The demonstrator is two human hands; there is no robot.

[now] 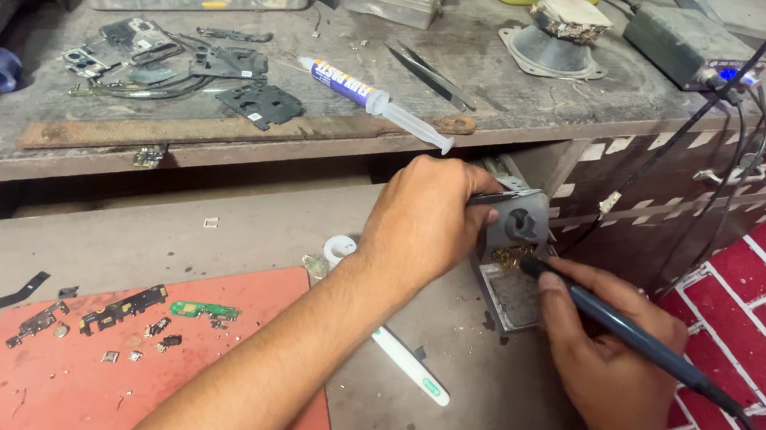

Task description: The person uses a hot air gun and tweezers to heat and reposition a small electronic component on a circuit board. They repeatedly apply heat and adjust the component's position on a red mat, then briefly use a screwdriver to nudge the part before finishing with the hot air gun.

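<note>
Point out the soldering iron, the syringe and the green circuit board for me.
soldering iron (pixel 624 329), head view, on the blue handle.
syringe (pixel 375 100), head view, middle of the barrel.
green circuit board (pixel 204 311), head view, centre of the board.

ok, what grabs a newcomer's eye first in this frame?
Centre right, the right hand holds a dark blue corded soldering iron with its tip in the brass wool of a grey metal iron stand, which the left hand grips. Lower left, a red-orange work mat carries a small green circuit board. A white syringe tube lies on the upper shelf.
</note>
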